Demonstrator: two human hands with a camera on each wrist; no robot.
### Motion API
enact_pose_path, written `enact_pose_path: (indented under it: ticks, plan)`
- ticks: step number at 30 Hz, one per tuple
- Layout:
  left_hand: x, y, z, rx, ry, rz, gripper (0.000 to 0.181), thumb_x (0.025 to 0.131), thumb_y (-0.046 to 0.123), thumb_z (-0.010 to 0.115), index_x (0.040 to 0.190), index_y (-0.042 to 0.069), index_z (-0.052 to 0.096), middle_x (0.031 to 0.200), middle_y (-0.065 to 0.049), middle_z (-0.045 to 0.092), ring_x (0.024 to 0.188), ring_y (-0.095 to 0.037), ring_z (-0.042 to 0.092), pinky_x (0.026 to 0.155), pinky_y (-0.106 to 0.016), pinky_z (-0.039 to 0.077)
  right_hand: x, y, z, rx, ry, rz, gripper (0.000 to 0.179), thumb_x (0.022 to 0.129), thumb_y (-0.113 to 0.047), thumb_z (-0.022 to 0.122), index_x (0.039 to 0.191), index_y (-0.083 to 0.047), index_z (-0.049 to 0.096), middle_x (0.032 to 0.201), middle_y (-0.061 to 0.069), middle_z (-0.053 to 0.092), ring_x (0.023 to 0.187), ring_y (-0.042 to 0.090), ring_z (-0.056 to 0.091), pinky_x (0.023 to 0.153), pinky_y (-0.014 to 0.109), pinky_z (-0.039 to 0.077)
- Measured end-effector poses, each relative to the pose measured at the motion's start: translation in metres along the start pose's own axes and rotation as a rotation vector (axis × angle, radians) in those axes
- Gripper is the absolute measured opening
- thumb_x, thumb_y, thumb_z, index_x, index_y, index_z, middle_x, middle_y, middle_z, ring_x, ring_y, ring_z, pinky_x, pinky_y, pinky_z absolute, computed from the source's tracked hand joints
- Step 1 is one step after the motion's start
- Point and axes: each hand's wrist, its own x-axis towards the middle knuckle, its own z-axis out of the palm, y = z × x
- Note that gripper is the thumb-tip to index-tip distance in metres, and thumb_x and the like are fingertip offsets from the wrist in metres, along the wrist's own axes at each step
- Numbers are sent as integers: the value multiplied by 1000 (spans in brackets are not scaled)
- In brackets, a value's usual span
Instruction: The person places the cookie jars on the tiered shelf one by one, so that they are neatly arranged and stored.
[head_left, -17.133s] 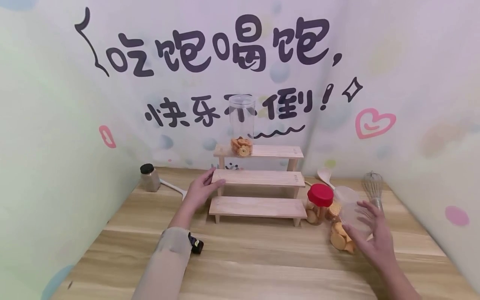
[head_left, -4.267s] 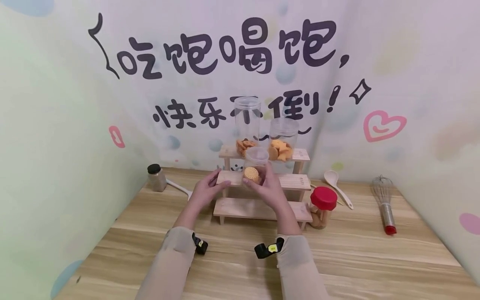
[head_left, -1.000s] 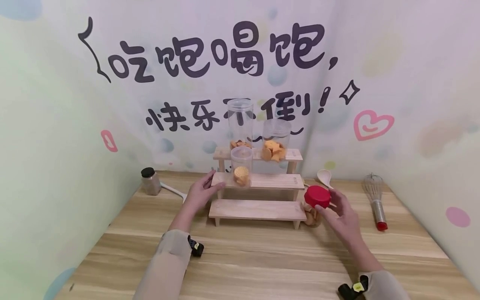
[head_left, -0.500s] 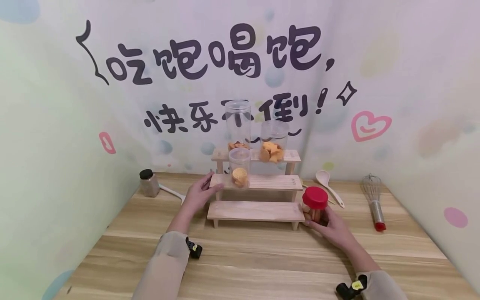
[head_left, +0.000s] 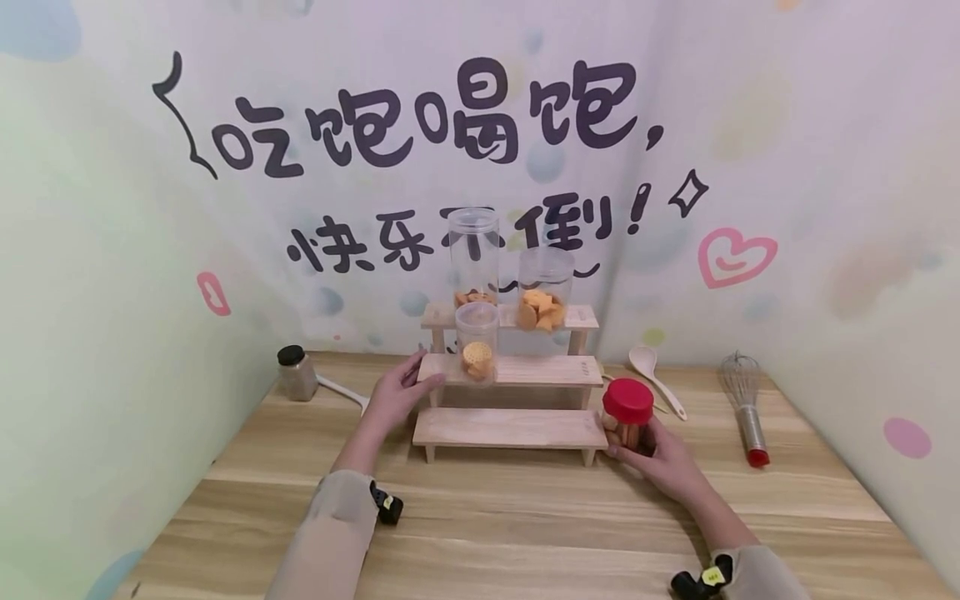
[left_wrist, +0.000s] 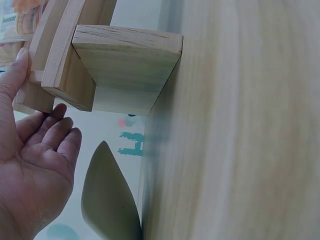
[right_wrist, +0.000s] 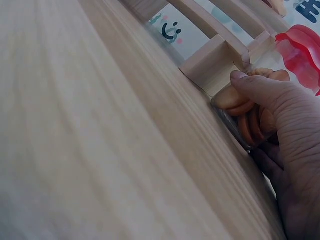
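Observation:
A three-tier wooden stand (head_left: 510,427) stands on the table. My left hand (head_left: 397,392) holds the left end of its middle board, thumb on top, fingers (left_wrist: 65,132) at the underside. My right hand (head_left: 667,458) grips the lower body of a clear cookie jar (head_left: 624,427) with a red lid (head_left: 628,400), just right of the bottom tier. Cookies (right_wrist: 250,117) show through its wall, and its base is at the tabletop. A tall clear jar (head_left: 474,250) and a wider jar (head_left: 546,287) of cookies stand on the top tier. A smaller cookie jar (head_left: 477,342) sits on the middle one.
Behind the right hand lie a white spoon (head_left: 656,379) and a whisk (head_left: 746,408). At the left back are a black-capped jar (head_left: 296,372) and a white-handled utensil (head_left: 341,392). A printed cloth (head_left: 360,50) hangs behind the table.
The wide jar and the small jar have gone from the right onto the tiers. In the last second my right hand slid from the red lid down to the jar's body. The left stayed put.

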Motion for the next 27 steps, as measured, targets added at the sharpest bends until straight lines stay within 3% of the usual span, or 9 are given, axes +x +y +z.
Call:
enact_pose_path:
  ticks: [8, 15, 27]
  plan:
    - [0, -6, 0, 1, -5, 0, 85, 87, 53, 75, 156, 18, 39, 160, -12, 36, 144, -26, 39, 113, -38, 40, -3, 2, 3, 29, -8, 6, 53, 86, -37, 81, 127, -21, 53, 104, 2, 66, 90, 20, 59, 77, 28, 52]
    - [5, -1, 0, 2, 10, 33, 87, 86, 55, 75, 156, 17, 39, 158, -12, 38, 143, -26, 40, 113, -37, 40, 6, -2, -2, -2, 10, 13, 53, 85, -38, 82, 125, -20, 54, 102, 4, 66, 89, 21, 59, 75, 30, 52]
    - [1, -6, 1, -7, 14, 11, 88, 85, 55, 76, 156, 16, 40, 158, -12, 38, 142, -25, 41, 112, -37, 42, 1, 0, 2, -6, 0, 25, 52, 85, -39, 82, 124, -20, 54, 103, 5, 66, 89, 22, 58, 75, 31, 51]
